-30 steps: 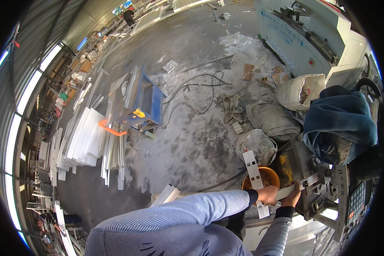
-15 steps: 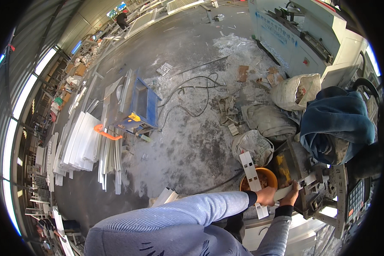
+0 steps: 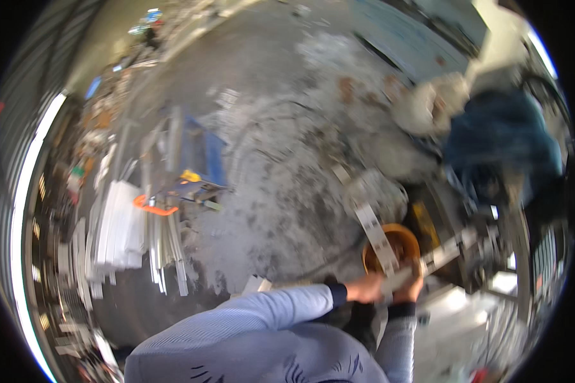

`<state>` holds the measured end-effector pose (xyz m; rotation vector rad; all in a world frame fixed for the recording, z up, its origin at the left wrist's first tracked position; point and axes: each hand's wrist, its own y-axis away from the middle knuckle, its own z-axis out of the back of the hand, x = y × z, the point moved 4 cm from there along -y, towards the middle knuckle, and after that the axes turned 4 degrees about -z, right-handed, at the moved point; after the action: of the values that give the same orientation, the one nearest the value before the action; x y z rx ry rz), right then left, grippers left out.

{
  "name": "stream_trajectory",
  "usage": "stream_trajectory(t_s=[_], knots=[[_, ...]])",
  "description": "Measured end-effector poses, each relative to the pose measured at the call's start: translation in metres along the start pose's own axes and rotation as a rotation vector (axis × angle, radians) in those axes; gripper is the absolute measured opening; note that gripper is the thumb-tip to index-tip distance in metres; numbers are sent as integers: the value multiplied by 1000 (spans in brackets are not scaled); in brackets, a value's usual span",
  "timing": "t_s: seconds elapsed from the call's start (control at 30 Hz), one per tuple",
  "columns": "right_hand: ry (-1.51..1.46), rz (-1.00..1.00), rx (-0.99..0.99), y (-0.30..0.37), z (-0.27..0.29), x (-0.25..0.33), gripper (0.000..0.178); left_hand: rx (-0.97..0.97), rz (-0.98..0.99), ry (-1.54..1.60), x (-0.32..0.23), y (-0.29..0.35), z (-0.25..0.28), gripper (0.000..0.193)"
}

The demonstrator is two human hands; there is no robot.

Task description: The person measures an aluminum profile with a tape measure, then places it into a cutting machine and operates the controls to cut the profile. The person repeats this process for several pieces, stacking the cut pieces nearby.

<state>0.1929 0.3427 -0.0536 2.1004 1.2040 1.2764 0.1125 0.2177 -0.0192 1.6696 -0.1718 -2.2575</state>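
The picture is motion-blurred. My left hand [image 3: 366,288], at the end of a light blue sleeve, is closed on the lower end of a white flat strip [image 3: 372,231] that slants up and to the left. Just beside it, my right hand [image 3: 410,290] grips a pale metal bar [image 3: 442,252] running up and right toward a machine. Both hands are over the near rim of an orange bucket [image 3: 399,237] standing on the floor.
A dark machine [image 3: 485,255] stands at the right with a blue cloth [image 3: 505,147] and a pale sack [image 3: 428,108] behind it. At the left are stacked white profiles [image 3: 118,233], a blue stand [image 3: 207,156] with an orange clamp [image 3: 154,207], and cables on the grey floor [image 3: 281,210].
The view has shifted and blurred as my head moves. Both hands stay closed on the strip and the bar beside the orange bucket.
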Motion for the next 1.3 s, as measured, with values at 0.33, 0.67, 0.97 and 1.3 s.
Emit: stream_trajectory(t_s=[0.33,0.67,0.97,1.3], knots=[[-63,53,22,24,-22,-3,21,14,154,76,-19,19,21,38],[-32,34,-22,41,-32,-17,21,87,300,18,-7,37,24,37],[-37,5,-3,50,-35,-20,19,59,233,64,-10,46,24,38],[-39,-33,-6,30,-32,11,26,87,302,57,-20,14,25,41]])
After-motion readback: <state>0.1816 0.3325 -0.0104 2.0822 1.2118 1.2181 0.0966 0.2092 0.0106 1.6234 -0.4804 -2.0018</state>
